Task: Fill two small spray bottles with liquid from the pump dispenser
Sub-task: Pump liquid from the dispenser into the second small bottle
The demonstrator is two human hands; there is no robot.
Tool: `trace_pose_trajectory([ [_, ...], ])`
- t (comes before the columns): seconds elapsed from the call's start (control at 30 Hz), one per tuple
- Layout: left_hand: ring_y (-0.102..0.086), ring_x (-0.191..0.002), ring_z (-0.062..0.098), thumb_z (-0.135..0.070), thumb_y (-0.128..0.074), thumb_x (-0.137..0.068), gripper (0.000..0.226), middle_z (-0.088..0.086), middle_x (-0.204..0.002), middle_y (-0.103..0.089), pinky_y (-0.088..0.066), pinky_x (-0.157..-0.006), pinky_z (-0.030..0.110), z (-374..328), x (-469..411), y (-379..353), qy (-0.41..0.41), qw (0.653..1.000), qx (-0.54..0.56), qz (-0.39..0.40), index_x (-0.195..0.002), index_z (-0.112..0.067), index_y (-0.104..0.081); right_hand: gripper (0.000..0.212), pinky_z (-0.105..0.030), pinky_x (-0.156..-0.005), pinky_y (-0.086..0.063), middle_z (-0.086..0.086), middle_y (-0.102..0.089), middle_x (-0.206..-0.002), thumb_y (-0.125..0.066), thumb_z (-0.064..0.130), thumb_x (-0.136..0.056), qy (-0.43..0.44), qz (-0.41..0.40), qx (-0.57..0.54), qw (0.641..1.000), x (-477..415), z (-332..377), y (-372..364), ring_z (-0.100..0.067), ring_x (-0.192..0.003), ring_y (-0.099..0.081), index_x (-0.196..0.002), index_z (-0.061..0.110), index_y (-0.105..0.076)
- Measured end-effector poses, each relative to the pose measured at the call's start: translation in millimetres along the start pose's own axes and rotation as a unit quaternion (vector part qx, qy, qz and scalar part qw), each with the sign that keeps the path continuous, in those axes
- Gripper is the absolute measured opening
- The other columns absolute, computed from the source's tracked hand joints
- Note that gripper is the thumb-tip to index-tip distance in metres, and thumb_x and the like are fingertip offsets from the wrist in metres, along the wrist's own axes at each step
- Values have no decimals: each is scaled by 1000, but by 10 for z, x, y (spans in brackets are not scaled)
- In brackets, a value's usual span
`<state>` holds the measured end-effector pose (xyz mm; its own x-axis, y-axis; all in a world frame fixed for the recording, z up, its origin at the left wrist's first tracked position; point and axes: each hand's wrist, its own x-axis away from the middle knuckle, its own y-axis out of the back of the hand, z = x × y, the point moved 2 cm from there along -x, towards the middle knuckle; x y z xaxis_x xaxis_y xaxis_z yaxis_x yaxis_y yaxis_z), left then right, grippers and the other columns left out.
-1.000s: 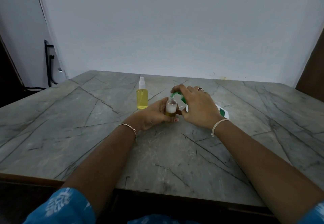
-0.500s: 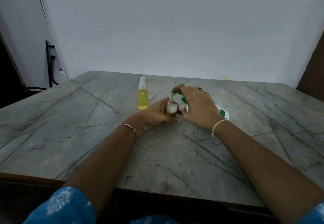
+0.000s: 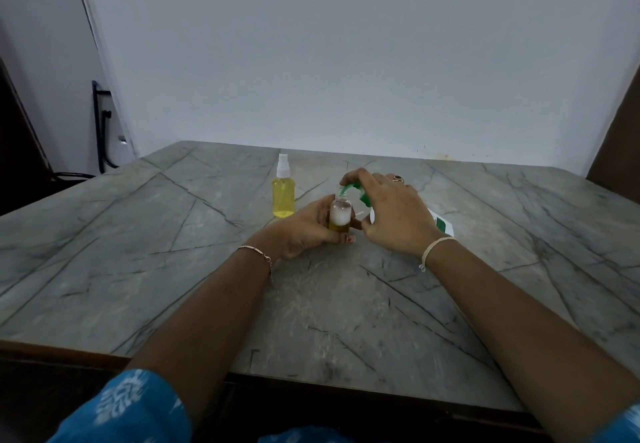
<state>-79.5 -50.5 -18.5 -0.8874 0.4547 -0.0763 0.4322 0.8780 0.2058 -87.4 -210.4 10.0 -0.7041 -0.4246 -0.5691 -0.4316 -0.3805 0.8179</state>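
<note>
Left hand (image 3: pixel 304 229) in a grip round an uncapped spray bottle (image 3: pixel 340 215), right hand (image 3: pixel 393 215) round the green-headed pump dispenser (image 3: pixel 440 225).

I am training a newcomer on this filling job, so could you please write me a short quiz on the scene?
1. True or false: the capped bottle on the table is empty.
2. Which hand grips the open bottle? A) left B) right C) neither
3. Which green part does the right hand hold?

Key
1. False: it is nearly full of yellow liquid.
2. A: the left hand holds it upright.
3. The pump of the dispenser, with its spout just above the open bottle's mouth.
</note>
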Motion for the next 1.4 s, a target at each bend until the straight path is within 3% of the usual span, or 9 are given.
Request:
trace_pose_trajectory([
  [0.17, -61, -114, 23, 13, -67, -79, 51, 11, -119, -65, -49, -101, 36, 4, 6, 0, 1, 1000, 4, -9, -115, -18, -49, 72, -41, -87, -46, 1, -60, -105, -68, 20, -74, 1, 5, 1, 1000, 22, -15, 3, -21, -96, -53, -134, 39, -33],
  [0.5, -58, -119, 25, 13, -66, -78, 51, 4, -111, -66, -46, -104, 40, 11, 7, -8, -2, 1000, 2, -5, -114, -19, -50, 62, -42, -86, -45, 0, -60, -105, -66, 18, -74, 8, -14, 7, 1000, 3, 8, -3, -23, -97, -54, -126, 35, -38],
  [0.6, -59, -117, 23, 15, -65, -79, 51, 10, -119, -64, -49, -101, 35, 10, 6, -5, 0, 1000, 6, -6, -115, -18, -49, 64, -41, -85, -45, 1, -60, -104, -66, 19, -74, 7, -13, 12, 1000, 8, 13, -7, -22, -97, -54, -128, 36, -37],
  [0.7, -56, -122, 27, 10, -69, -79, 52, 15, -127, -60, -45, -106, 40, 7, 3, 4, 8, 1000, -7, -13, -116, -20, -49, 69, -42, -86, -47, 0, -60, -104, -67, 20, -74, 5, -4, 10, 1000, 28, -13, -5, -23, -98, -54, -133, 38, -35],
  [1.03, -59, -120, 26, 13, -67, -79, 54, 9, -118, -65, -44, -106, 42, 18, -3, -2, 4, 1000, -1, -5, -117, -19, -48, 63, -43, -87, -47, 0, -60, -105, -67, 19, -74, 4, -6, 14, 1000, -4, 15, -10, -23, -97, -53, -128, 35, -37],
  [1.4, -67, -97, 11, 12, -71, -75, 53, 4, -106, -68, -55, -86, 24, -46, 19, -35, -14, 1000, -3, -8, -110, -23, -50, 61, -44, -86, -47, -1, -60, -105, -64, 18, -74, -5, -6, 20, 1000, -2, 20, 5, -23, -96, -53, -126, 34, -37],
])
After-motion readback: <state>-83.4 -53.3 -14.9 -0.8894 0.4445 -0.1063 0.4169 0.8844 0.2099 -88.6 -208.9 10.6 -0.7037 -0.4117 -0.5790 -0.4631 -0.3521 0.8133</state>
